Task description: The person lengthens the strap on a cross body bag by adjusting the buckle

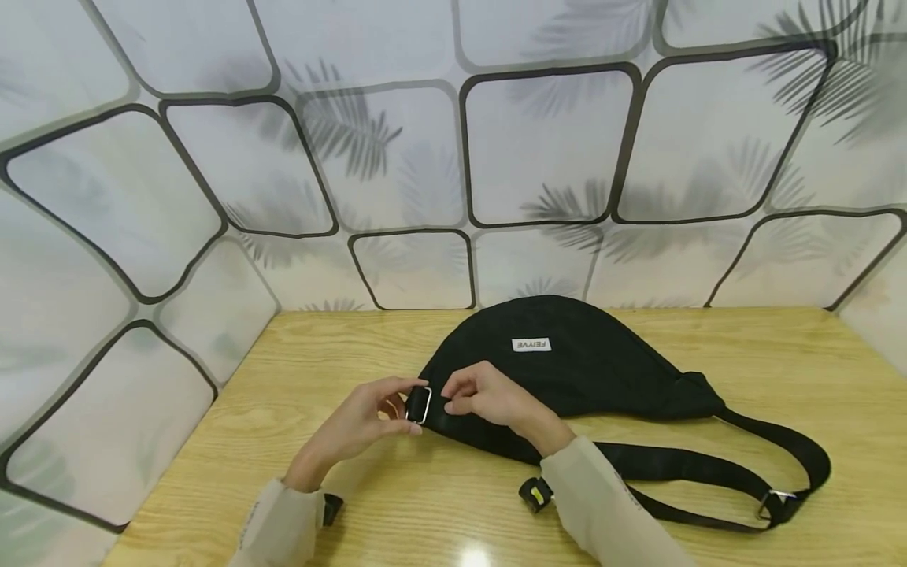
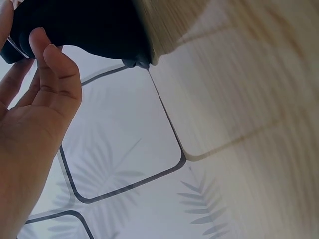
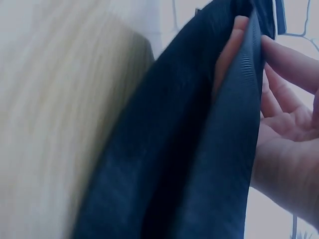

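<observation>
The black bag (image 1: 567, 378) lies on the worktop (image 1: 340, 346) with its white label (image 1: 531, 345) facing up, its lettering upside down from the person's side. At its left end, the person's left hand (image 1: 368, 413) pinches a metal ring (image 1: 429, 403) with dark webbing at it, thumb below and a finger above. That grip touches only the edges, so a sharp tug on the webbing could make the ring tilt or slip free.

The right hand (image 1: 492, 398) is close beside it; in the right wrist view, a finger and thumb lie on either side of a dark strip (image 3: 227, 149), pinching it. The layers there are soft and gape apart, so the wrong one could be caught, or the strip could fold or twist. Black on black hides where its end lies.

Further out, the strap (image 1: 687, 465) loops right through a metal slider (image 1: 779, 496) and passes by the right forearm. A buckle piece (image 1: 535, 494) sits against that sleeve (image 1: 588, 488); moving the arm could snag it and drag the bag askew.
</observation>
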The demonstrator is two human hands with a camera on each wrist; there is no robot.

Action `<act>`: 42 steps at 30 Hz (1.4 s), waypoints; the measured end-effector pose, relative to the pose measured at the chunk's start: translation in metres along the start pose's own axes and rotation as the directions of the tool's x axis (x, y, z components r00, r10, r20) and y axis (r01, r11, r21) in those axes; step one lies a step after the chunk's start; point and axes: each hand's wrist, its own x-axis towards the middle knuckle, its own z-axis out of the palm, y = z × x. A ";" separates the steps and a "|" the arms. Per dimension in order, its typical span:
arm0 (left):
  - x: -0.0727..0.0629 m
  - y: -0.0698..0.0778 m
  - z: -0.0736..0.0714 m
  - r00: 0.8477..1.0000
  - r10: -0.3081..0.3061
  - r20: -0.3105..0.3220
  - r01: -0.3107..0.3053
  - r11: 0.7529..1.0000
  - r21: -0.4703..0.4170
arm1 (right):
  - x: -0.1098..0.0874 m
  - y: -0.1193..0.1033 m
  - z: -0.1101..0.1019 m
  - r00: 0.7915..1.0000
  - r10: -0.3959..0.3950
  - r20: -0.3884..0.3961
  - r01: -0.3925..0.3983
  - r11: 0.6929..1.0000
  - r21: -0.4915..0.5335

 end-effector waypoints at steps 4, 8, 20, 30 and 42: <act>0.002 0.001 0.003 1.000 0.019 0.013 -0.018 0.999 -0.033 | 0.002 -0.001 0.007 1.000 -0.014 -0.024 0.016 0.998 0.067; 0.003 0.002 0.006 0.999 0.021 0.026 -0.020 0.998 -0.052 | 0.003 -0.002 0.009 0.999 -0.014 -0.036 0.019 0.991 0.131; 0.003 -0.001 0.003 0.997 0.072 0.036 -0.072 0.997 -0.014 | -0.006 -0.002 -0.019 0.989 0.067 0.133 -0.067 0.998 0.001; 0.001 0.002 0.001 0.999 0.030 0.024 -0.030 0.999 -0.014 | -0.006 0.000 -0.032 0.975 0.069 0.209 -0.048 0.994 -0.101; 0.002 0.003 0.003 1.000 0.016 0.018 -0.016 0.999 -0.030 | -0.005 0.000 -0.017 0.995 -0.010 0.098 0.014 0.999 -0.040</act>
